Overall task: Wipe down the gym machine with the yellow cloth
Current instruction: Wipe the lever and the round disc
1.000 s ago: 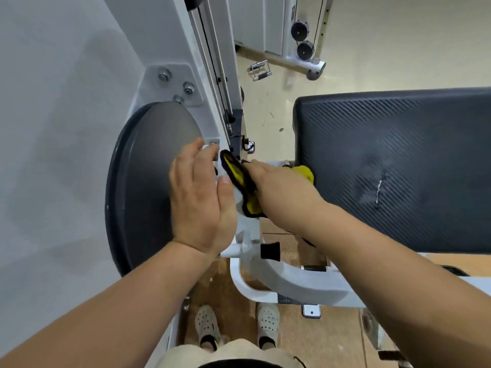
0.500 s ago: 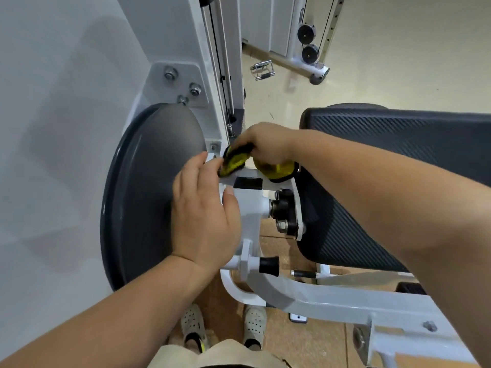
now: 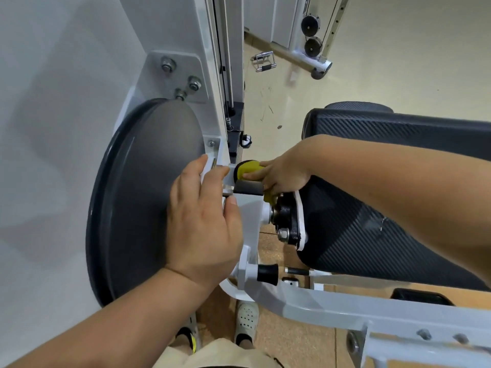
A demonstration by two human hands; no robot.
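The gym machine has a white frame, a large dark grey round cover on the left and a black padded seat on the right. My right hand holds the bunched yellow cloth against the white bracket just above a small black block on the frame. Part of the cloth hangs below my fingers near the black pivot bolt. My left hand rests flat against the frame beside the round cover, fingers straight and thumb along the bracket edge.
A white upright with cables rises behind the bracket. A black knob sticks out low on the frame. Farther off stand a pulley station and a metal cable handle on the beige floor. My feet stand below.
My right hand slid the cloth from the lower frame up onto the top bracket, then a little right. The seat pad swung down and tilted. My left hand stayed put.
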